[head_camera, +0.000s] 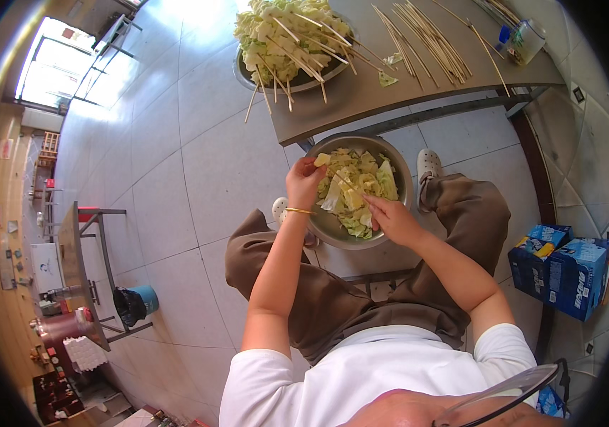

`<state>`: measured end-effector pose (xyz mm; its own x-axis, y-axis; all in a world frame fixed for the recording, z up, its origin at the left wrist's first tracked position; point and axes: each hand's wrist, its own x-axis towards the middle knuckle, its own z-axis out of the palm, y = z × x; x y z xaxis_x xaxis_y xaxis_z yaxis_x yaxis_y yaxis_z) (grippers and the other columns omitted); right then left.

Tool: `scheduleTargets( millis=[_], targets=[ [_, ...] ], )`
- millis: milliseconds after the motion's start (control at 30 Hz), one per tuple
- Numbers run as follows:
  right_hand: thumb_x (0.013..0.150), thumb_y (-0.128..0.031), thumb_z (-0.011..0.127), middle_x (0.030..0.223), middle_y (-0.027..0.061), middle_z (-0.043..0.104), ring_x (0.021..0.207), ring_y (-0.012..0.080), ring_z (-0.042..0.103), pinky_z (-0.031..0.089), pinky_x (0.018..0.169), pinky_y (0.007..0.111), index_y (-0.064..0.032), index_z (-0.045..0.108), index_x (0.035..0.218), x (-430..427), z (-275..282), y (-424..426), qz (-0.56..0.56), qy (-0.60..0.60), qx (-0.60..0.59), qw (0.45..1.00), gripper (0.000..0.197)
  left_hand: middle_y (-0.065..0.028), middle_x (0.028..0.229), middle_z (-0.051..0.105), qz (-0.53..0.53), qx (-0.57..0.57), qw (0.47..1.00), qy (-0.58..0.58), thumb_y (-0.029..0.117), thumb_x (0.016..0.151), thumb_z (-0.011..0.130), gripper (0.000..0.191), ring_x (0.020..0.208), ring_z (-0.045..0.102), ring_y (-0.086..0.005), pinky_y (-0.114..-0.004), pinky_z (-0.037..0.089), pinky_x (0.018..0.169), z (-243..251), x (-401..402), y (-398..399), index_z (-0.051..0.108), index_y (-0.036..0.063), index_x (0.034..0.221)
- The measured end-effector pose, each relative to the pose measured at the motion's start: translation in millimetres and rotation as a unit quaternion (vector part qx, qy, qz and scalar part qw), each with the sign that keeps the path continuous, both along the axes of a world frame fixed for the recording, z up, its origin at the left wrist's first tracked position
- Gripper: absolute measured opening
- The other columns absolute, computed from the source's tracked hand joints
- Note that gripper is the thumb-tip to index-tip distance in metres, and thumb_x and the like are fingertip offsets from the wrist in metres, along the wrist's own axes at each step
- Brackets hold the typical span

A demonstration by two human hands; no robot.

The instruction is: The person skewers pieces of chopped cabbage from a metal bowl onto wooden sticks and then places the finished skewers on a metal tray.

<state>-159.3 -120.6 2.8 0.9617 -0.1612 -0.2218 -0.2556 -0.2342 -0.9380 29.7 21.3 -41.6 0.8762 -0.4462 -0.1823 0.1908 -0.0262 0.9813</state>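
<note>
Between my legs stands a wide metal bowl (331, 229) with loose torn cabbage leaves (360, 168) in it. My left hand (306, 178) is over the bowl's left rim and pinches a pale piece of cabbage (322, 159) in its fingertips. Over the right part of the bowl, my right hand (392, 216) grips a thin wooden skewer (346, 182), which slants up and left toward the left hand. Cabbage seems to lie along the skewer near the right fingers, but I cannot tell it apart from the leaves below.
On the table (331, 117) ahead, a second metal bowl (240, 72) is heaped with skewered cabbage (288, 42). Bare skewers (435, 42) and a clear jar (527, 42) lie to its right. Blue cartons (576, 277) stand at right, a lined bin (147, 300) at left.
</note>
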Motion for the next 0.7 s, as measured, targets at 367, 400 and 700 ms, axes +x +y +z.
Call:
scheduleTargets(
  millis=[367, 400, 700],
  targets=[
    [0.094, -0.017, 0.039, 0.059, 0.0029, 0.052, 0.042, 0.0058, 0.041, 0.034, 0.041, 0.02, -0.0016, 0.046, 0.126, 0.7, -7.6, -5.9, -0.02, 0.063, 0.224, 0.972, 0.036, -0.0069, 0.085, 0.063, -0.05, 0.015, 0.997, -0.052, 0.008, 0.078, 0.065, 0.023, 0.076, 0.059, -0.0107, -0.023, 0.048, 0.068, 2.5, 7.8, 2.1, 0.056, -0.0049, 0.095],
    [0.095, -0.017, 0.038, 0.059, 0.0033, 0.052, 0.041, 0.0057, 0.041, 0.034, 0.04, 0.019, -0.0013, 0.045, 0.126, 1.9, -6.5, -8.1, -0.019, 0.07, 0.253, 0.965, 0.036, -0.008, 0.087, 0.062, -0.057, -0.021, 0.998, 0.0, 0.011, 0.08, 0.063, 0.024, 0.077, 0.059, -0.0122, -0.024, 0.049, 0.07, 8.6, 8.6, 2.0, 0.056, -0.005, 0.097],
    [0.094, -0.016, 0.04, 0.058, 0.0012, 0.052, 0.044, 0.0047, 0.042, 0.035, 0.042, 0.019, -0.0018, 0.047, 0.125, -0.3, -3.1, -2.0, -0.011, 0.039, 0.141, 0.989, 0.035, -0.0101, 0.091, 0.058, -0.024, -0.11, 0.966, 0.235, 0.017, 0.086, 0.058, 0.024, 0.083, 0.059, -0.019, -0.029, 0.053, 0.076, 28.7, 9.2, 2.2, 0.053, -0.0029, 0.097]
  ],
)
